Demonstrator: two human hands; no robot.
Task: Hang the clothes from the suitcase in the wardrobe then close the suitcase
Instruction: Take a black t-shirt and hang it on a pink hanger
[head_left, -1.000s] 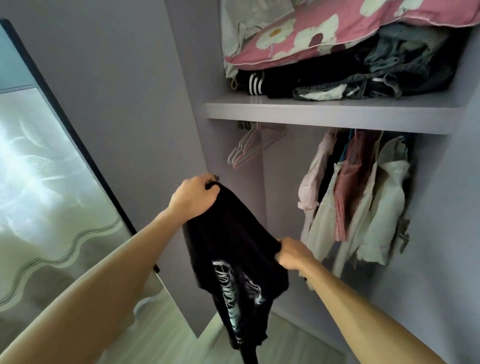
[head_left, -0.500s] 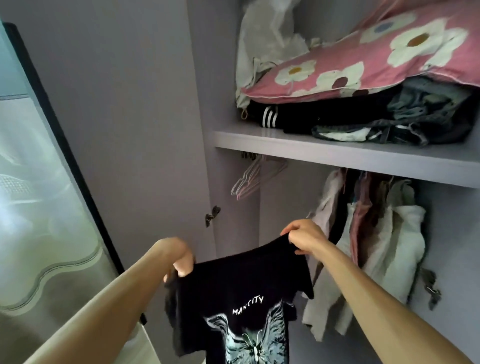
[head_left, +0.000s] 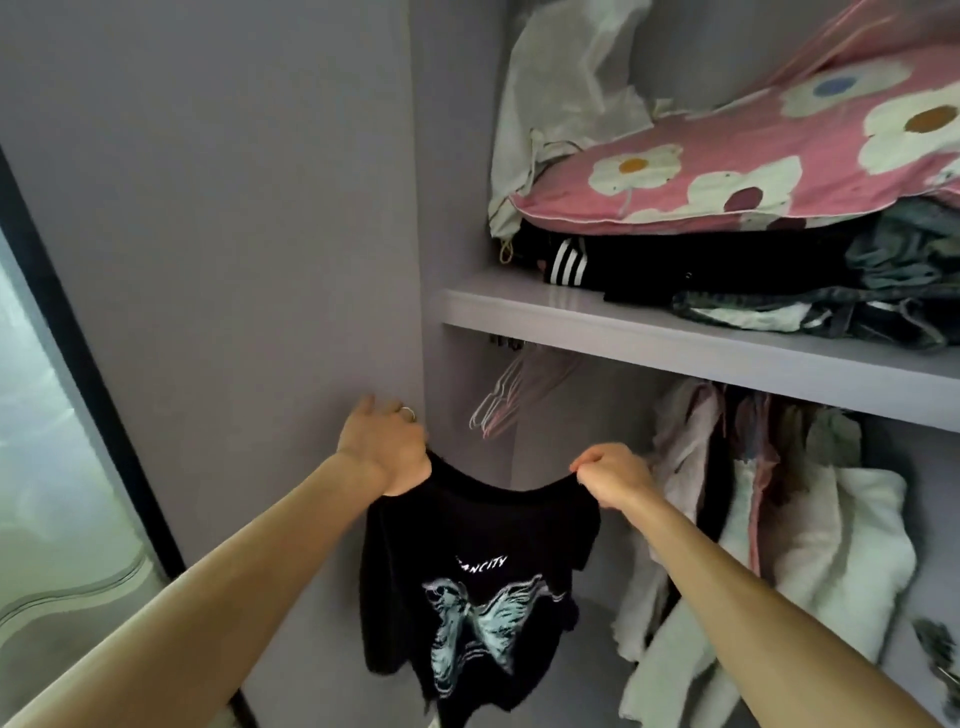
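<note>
Head view — holding up black T-shirt (head_left: 483, 566), shoulders pinched in fingers of left hand (head_left: 387, 454) and right hand (head_left: 610, 475) | hanging step | next — likely fetching empty hanger (head_left: 498, 402)

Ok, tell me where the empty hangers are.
Head view, centre: the empty hangers hang under the shelf, above the black T-shirt and left of the pale hanging clothes.

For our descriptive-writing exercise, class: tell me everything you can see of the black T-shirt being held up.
The black T-shirt looks like soft cotton. It is short-sleeved, with white lettering and a pale blue butterfly print on its front. It hangs facing the camera, spread by its shoulders and slightly creased, lower than the wardrobe shelf and not on a hanger. The left hand holds one shoulder and the right hand pinches the other.
</note>
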